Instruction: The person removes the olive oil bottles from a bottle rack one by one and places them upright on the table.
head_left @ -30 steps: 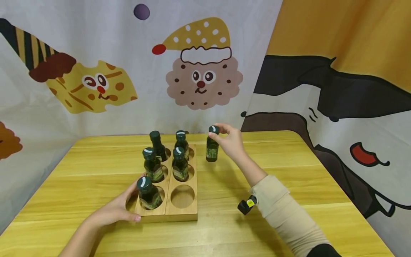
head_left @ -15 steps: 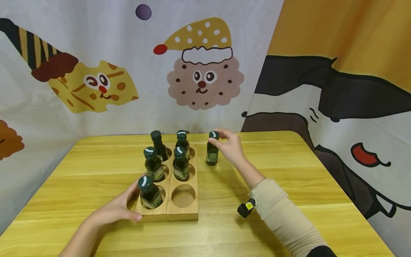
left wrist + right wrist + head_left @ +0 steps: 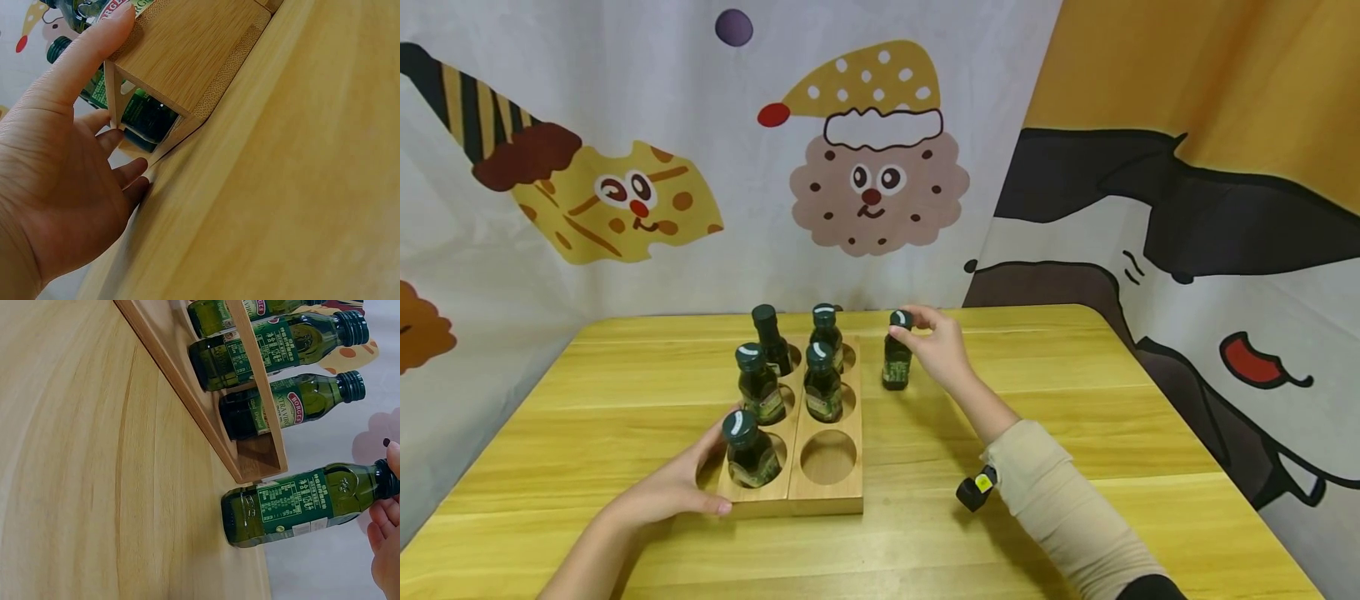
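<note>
My right hand [image 3: 937, 342] pinches a small green olive oil bottle [image 3: 897, 362] by its dark cap, between thumb and fingers. The bottle is upright to the right of the wooden rack [image 3: 825, 505], its base close over the table; in the right wrist view its printed label [image 3: 297, 501] shows. My left hand [image 3: 673, 483] holds the rack's front left corner, thumb on the front face and fingers along the open side. Several like bottles stand in the rack's round holes, among them the front left bottle [image 3: 751, 454]. Bare wood shows in the front right hole [image 3: 827, 458].
The light wooden table [image 3: 925, 533] ends at the back near a curtain [image 3: 692, 100] printed with cartoon figures. A black device with a yellow mark [image 3: 976, 490] is strapped at the right wrist, beside a beige sleeve [image 3: 1045, 475].
My right hand has lowered the bottle slightly and brought it a little toward me, mostly in the first half second. The left hand and the rack have stayed in place.
</note>
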Available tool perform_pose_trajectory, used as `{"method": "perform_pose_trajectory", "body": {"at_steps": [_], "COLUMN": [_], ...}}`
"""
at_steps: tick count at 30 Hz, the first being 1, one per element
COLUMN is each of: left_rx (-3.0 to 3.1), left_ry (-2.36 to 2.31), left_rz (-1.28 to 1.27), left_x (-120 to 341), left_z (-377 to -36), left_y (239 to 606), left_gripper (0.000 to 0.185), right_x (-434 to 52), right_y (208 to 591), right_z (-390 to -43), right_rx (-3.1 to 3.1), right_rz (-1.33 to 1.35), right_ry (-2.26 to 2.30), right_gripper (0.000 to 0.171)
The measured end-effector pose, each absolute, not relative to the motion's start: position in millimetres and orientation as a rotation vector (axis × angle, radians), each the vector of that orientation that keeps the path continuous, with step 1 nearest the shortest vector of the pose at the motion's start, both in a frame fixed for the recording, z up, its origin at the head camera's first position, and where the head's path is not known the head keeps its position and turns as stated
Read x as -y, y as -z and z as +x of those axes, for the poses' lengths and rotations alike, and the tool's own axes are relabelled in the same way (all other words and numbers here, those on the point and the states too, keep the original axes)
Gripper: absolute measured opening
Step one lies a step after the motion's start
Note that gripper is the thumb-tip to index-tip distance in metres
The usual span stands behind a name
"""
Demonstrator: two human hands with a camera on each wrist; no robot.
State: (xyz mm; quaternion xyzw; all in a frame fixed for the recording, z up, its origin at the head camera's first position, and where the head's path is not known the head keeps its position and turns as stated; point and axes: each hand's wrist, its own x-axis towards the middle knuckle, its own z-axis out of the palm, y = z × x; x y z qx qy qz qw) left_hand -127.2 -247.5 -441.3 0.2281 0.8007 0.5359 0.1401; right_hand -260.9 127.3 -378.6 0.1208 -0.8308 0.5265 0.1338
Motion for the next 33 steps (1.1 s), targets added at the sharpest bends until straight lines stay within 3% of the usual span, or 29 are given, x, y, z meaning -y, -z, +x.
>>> {"method": "perform_pose_trajectory", "body": {"at_steps": [12, 23, 33], "left_rx": [-2.288, -2.314, -2.311], "left_ry": [-1.576, -1.546, -1.544], "left_rz": [0.637, 0.664, 0.646], "left_x": [248.3, 248.0, 247.2], "left_z": [-127.5, -127.4, -126.4], "left_y": [443.5, 441.0, 440.7], "left_gripper": [0.118, 0.117, 0.117], "right_x": [-130.6, -111.5, -74.5], "right_y": [368.6, 343.7, 349.7], "right_z": [-254.9, -229.5, -207.9], "right_rx": [2.386, 2.179, 2.205], "right_rz": [0.424, 0.598, 0.723], "right_ry": [-1.438, -1.415, -1.495], "right_gripper": [0.052, 0.045, 0.046]}}
